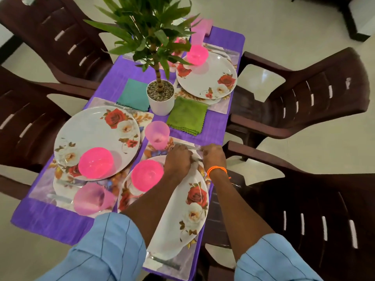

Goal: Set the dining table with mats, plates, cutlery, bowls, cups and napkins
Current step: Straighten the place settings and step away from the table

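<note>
both your left hand (177, 161) and right hand (213, 157) pinch cutlery (195, 159) at the near plate's (182, 216) far edge, seemingly to straighten it on the mat (203, 148).

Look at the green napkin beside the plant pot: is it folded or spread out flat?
Folded. The green napkin lies as a compact square, with several stacked zigzag edges showing at its near corner.
</note>
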